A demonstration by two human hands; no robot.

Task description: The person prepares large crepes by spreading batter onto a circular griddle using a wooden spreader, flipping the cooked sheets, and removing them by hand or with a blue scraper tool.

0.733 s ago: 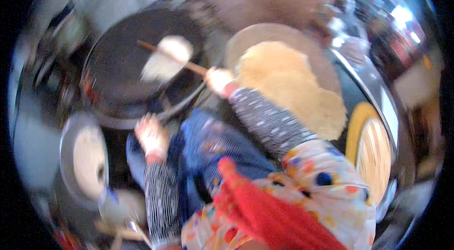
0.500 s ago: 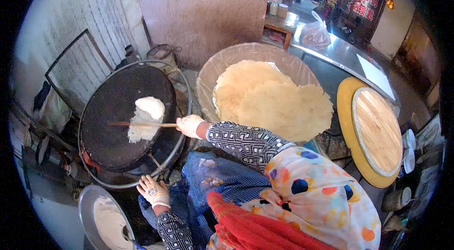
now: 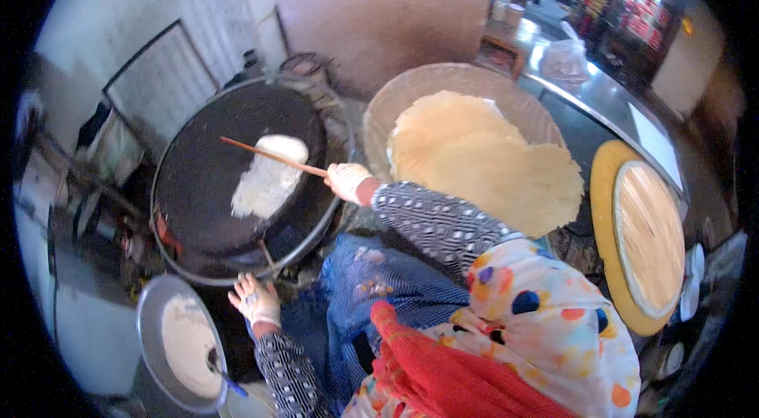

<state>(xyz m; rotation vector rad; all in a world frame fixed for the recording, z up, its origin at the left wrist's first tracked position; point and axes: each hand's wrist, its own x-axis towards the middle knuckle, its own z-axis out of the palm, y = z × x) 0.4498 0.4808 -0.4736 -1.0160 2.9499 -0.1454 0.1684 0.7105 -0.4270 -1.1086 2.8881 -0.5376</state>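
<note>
My right hand [image 3: 348, 181], in a pale glove that leaves the fingers bare, grips one end of a thin wooden stick [image 3: 269, 155]. The stick reaches left over a streak of white batter [image 3: 265, 190] on the round black griddle [image 3: 205, 157]. A thicker blob of batter lies at the streak's far end, just beyond the stick. My left hand [image 3: 256, 301], gloved likewise, is open with fingers spread by the near edge of the griddle's metal ring [image 3: 202, 278]; whether it touches the ring I cannot tell. It holds nothing.
A grey basin [image 3: 143, 331] of batter with a ladle [image 3: 225, 378] stands at the lower left. Right of the griddle, a plastic-lined basket [image 3: 378, 119] holds thin round pancakes [image 3: 506, 177]. A slatted round board [image 3: 652, 236] lies on a yellow disc [image 3: 607, 220] at the right.
The stick has swung so its tip points farther away, and now crosses near the thick blob. The batter streak looks longer toward me. The whole view has shifted; my left hand remains spread.
</note>
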